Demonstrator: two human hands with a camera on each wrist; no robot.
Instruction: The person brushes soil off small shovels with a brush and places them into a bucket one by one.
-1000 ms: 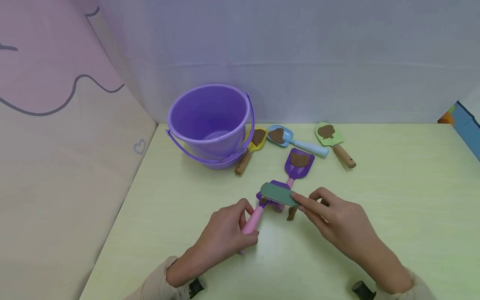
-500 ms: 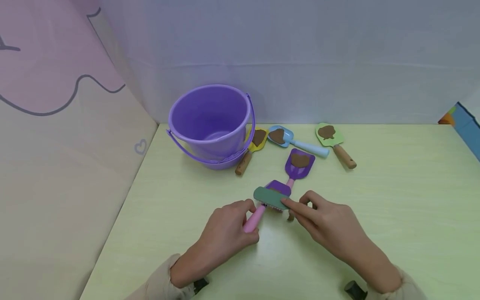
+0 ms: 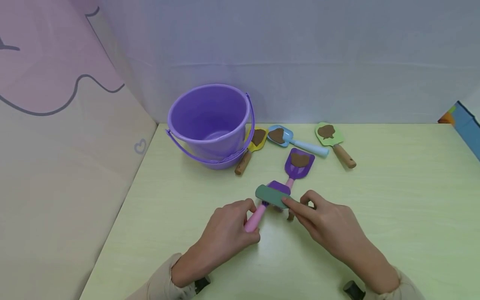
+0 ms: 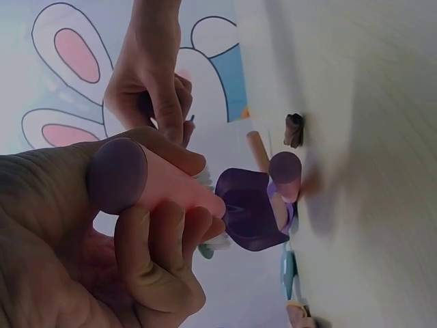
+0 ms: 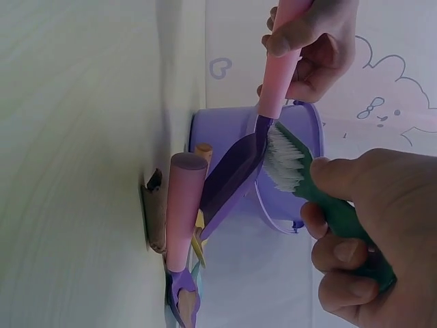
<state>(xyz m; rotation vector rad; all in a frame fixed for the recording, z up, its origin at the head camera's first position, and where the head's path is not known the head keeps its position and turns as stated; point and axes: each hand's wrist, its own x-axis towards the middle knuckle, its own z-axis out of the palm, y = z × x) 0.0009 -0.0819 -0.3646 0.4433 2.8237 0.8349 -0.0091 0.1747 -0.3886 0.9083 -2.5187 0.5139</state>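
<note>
My left hand (image 3: 229, 227) grips the pink handle of a purple toy shovel (image 5: 235, 171), held above the table. In my right hand (image 3: 333, 225) is a green brush (image 3: 271, 196) with white bristles (image 5: 281, 158). Seen from the right wrist, the bristles are right at the neck of the shovel, where handle and scoop join. From the head, the brush back hides part of the scoop. Beneath lies a second purple shovel (image 3: 300, 160) with a pink handle and a brown patch in its scoop. A small curled brown piece (image 5: 156, 212) rests on the table near that handle.
A purple bucket (image 3: 210, 148) with its handle down stands at the back left. Around it lie a yellow shovel (image 3: 258, 139), a light blue one (image 3: 309, 148) and a green one (image 3: 343, 155), each with a brown patch. A fabric wall (image 3: 318, 62) rises behind the table.
The right hand has moved the brush left and slightly down across the held shovel, then a touch back up and right. The left hand with the shovel is nearly still.
</note>
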